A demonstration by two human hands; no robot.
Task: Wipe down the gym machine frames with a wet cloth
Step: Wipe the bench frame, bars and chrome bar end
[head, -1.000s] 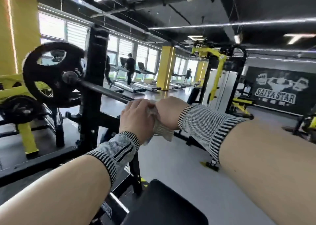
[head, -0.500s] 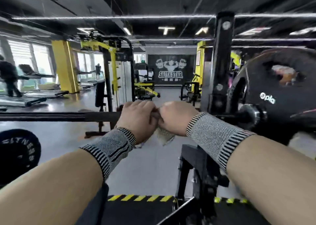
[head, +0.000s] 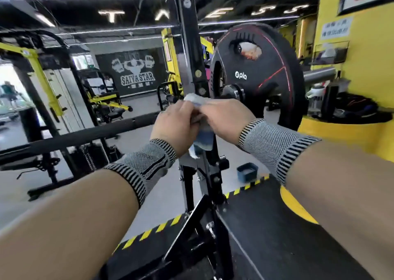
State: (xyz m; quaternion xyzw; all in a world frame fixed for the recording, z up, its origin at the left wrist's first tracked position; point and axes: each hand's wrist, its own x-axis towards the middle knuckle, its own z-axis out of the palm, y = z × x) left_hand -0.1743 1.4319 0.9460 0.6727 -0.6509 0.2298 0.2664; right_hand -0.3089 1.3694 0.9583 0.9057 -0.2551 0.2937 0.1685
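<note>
Both the left hand [head: 178, 124] and the right hand [head: 226, 117] pinch the cloth [head: 202, 140] at the centre, just before the black upright [head: 187, 51] at 12 o'clock. Better to fold it flat, then press along the post.

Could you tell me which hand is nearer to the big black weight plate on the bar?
The right hand: it is just left of the weight plate. The left hand is farther left, beyond the cloth.

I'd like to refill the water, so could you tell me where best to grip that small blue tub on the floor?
Grip the blue tub by its open top rim, from above: it stands upright, and the rack base crowds its left side.
</note>
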